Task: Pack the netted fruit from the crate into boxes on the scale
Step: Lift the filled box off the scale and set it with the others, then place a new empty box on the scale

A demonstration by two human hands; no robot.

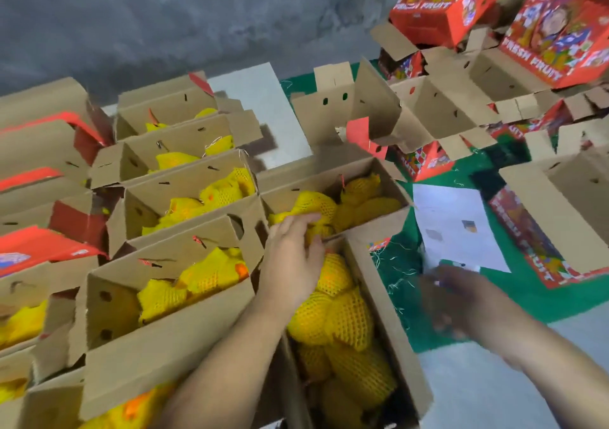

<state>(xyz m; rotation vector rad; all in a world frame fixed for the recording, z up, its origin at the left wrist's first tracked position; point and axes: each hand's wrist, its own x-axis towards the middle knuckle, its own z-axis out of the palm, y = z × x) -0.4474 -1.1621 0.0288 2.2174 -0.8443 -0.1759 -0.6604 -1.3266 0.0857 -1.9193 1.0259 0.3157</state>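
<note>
- Nearest the camera, our two bare forearms reached forward over an open cardboard box (pixel 389 313) filled with fruit in yellow foam netting (pixel 342 323); we take this near box as our landmark.
- Our left hand (pixel 293 257) lay over the far end of the near box, its fingers curled onto a netted fruit (pixel 313 204) at the edge of the next box (pixel 333 178) just beyond.
- Our right hand (pixel 461 300) was to the right of the near box, over a green mat (pixel 527 283). It was blurred, so we could not tell whether it was open or closed, or whether it held anything.
- A white sheet of paper (pixel 458 224) lay on the mat, right of the near box and just beyond the right hand. Any writing on it was too blurred to read.
- Left of the near box stood rows of open boxes (pixel 171 297), each holding netted fruit. We judged much of the packing done.
- Beyond and to the right of the near box sat a heap of empty boxes (pixel 445 109), flaps open, so more seemed left to fill.
- We saw no crate and no scale clearly.
- The red printed sides of the empty boxes (pixel 540 56) read "FRESH FRUIT" in white capitals, with colourful pictures too blurred to make out.
</note>
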